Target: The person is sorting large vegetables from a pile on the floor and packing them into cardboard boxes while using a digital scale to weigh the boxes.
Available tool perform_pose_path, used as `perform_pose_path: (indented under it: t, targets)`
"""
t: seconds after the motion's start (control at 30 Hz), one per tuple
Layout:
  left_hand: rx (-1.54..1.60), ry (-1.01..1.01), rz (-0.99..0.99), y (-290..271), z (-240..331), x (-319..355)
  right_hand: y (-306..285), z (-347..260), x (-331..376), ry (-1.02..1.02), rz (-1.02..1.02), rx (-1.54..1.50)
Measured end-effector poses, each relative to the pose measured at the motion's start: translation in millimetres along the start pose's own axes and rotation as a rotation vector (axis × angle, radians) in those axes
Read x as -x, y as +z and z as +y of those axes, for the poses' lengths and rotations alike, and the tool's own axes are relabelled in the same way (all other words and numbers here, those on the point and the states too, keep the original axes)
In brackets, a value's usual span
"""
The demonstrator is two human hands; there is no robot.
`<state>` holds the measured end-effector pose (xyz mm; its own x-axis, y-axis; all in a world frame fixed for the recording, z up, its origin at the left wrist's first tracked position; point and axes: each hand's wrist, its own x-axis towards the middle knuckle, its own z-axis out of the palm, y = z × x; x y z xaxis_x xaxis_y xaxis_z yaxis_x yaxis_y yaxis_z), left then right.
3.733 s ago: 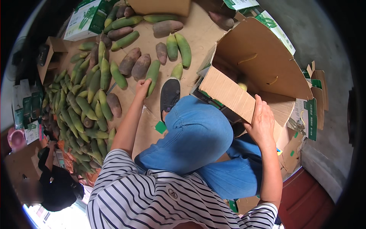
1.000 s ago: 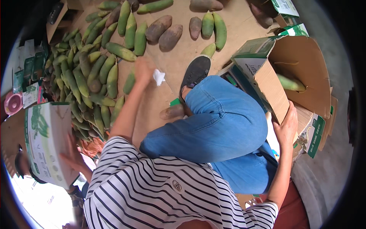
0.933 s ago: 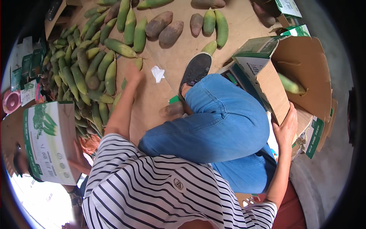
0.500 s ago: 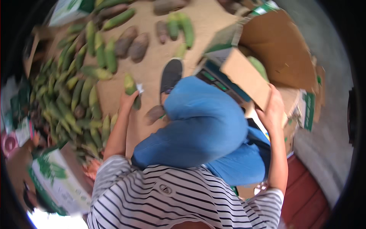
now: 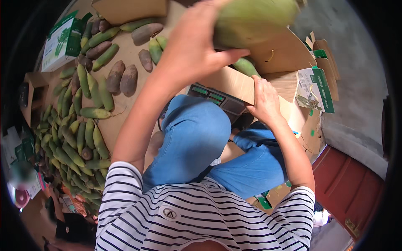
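My left hand [image 5: 194, 46], slightly blurred and raised close to the camera, is closed on a big green radish [image 5: 253, 23] with its thumb along the underside. It hangs over the open cardboard box [image 5: 234, 83] at right of centre. Part of another green radish [image 5: 246, 67] shows inside that box. My right hand [image 5: 266, 98] grips the box's near wall at its right corner, fingers over the top edge. Beside the box, near my knees, a dark digital scale [image 5: 220, 100] with lit green displays is partly covered.
A large heap of green radishes [image 5: 69, 146] lies on the left over cardboard. Several purplish-brown roots [image 5: 129, 79] rest farther off. A printed carton [image 5: 63, 42] stands at far left, a box [image 5: 130, 10] at the back. Cut cartons [image 5: 316, 90] and a red door [image 5: 347, 186] are right.
My left hand has lifted a green radish from the cardboard at left up and rightward over the box. My right hand stays on the box wall. The view has shifted.
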<state>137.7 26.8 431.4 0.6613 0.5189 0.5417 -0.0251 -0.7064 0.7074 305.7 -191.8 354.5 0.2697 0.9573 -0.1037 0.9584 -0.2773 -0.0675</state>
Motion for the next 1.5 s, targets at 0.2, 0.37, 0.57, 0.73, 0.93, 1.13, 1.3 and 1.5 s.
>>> perform_pose_path:
  t: [0.2,0.37,0.57,0.73,0.93,1.13,1.3,1.5]
  targets:
    - [-0.147,-0.292,0.166,-11,-65,78,-5,7,0,0.007,-0.006,0.038]
    - [-0.311,-0.934,-0.539,-15,-164,317,-4,1,-4,-0.031,0.037,0.004]
    - [-0.507,-1.183,-0.975,30,-120,440,-5,-3,-1,0.05,-0.003,-0.008]
    - [-0.406,-1.164,-0.722,36,-138,488,1,0,-2,-0.013,0.033,0.041]
    - [0.026,-1.353,-0.282,-4,-119,440,-2,2,0,0.019,0.031,0.019]
    - [0.011,-0.846,0.278,-40,-68,227,-2,3,2,0.025,0.03,-0.011]
    - [0.225,-0.078,0.091,4,-6,50,0,3,3,0.034,0.056,-0.016]
    - [0.246,-0.112,-0.102,81,-1,-2,-1,3,-3,-0.003,0.068,-0.037]
